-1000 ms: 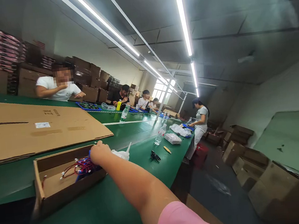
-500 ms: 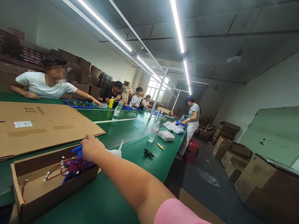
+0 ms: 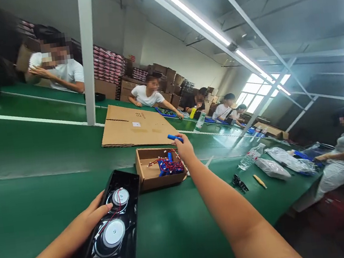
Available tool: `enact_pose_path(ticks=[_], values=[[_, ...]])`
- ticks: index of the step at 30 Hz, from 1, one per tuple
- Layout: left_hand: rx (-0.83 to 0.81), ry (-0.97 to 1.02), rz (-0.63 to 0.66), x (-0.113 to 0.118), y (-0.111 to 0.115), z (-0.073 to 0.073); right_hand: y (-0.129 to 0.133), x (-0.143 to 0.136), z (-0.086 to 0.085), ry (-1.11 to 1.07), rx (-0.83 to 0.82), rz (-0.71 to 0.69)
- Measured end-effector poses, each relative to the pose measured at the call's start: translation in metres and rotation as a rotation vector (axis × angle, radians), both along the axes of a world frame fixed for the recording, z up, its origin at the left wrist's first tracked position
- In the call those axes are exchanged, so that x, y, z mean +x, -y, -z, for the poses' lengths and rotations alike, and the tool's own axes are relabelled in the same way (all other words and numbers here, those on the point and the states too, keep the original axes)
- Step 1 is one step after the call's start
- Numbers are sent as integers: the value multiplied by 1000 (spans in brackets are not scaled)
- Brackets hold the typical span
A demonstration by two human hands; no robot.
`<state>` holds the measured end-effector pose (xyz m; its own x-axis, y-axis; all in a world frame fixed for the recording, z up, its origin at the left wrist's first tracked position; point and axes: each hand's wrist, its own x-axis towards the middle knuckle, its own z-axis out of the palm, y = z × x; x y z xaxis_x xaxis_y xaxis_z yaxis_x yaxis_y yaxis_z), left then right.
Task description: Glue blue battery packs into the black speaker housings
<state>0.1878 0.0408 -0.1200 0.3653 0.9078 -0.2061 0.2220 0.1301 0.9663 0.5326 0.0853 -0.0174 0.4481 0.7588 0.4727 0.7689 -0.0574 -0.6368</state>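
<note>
My left hand (image 3: 96, 211) grips the long side of a black plastic speaker housing (image 3: 128, 247), its thumb over the rim. Two round speakers (image 3: 114, 232) sit in the housing, with thin red and black wires across them. Above the far right of an open cardboard box (image 3: 160, 183), my right hand (image 3: 185, 147) pinches a blue cylindrical battery (image 3: 172, 137). Inside that box lies a tangle of red and black leads with white plugs (image 3: 172, 166), among more blue batteries.
Behind the box lies a flattened carton (image 3: 125, 130). To the right on the green table (image 3: 184, 228) are a black claw clip (image 3: 239, 182), a yellowish handle-like piece (image 3: 260, 181), a water bottle (image 3: 252, 156) and plastic-wrapped packs (image 3: 272, 168). Several people sit or stand around the tables.
My view has swung left, bringing the speaker housing and my left hand into sight. My right hand has risen from the box with the blue battery.
</note>
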Motion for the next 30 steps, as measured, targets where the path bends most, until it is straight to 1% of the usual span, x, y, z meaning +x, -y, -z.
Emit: enact_pose_path(ticks=[3, 5, 6, 7, 9, 11, 12, 14, 16, 17, 19, 23, 27, 30], values=[[-76, 92, 86, 1, -5, 2, 4, -11, -12, -28, 106, -49], [-100, 117, 103, 1, -6, 4, 10, -28, -16, -25, 124, -139], [-112, 130, 103, 0, -7, 5, 14, -39, -15, -17, 99, -213], [-126, 153, 113, -1, -7, 5, 19, -51, -11, -4, 52, -304], [-145, 193, 132, -1, -6, 5, 27, -77, 3, 38, -78, -499], [-135, 200, 148, -1, -5, 3, 32, -102, 20, 73, -197, -619], [-122, 197, 153, -1, -4, 1, 33, -112, 29, 85, -244, -628], [-90, 190, 161, -1, -3, -1, 32, -128, 42, 111, -297, -570], [-64, 189, 161, -1, -2, -2, 30, -138, 48, 157, -305, -505], [-50, 185, 159, -2, -3, -2, 30, -141, 49, 198, -298, -486], [-20, 158, 149, -3, -3, -1, 29, -145, 47, 282, -287, -490], [4, 100, 153, -4, -5, 2, 29, -146, 42, 426, -293, -587], [-23, 118, 118, -2, -3, 2, 26, -145, 42, 561, -257, -693], [-25, 134, 128, -1, -1, -1, 22, -147, 45, 621, -240, -707]])
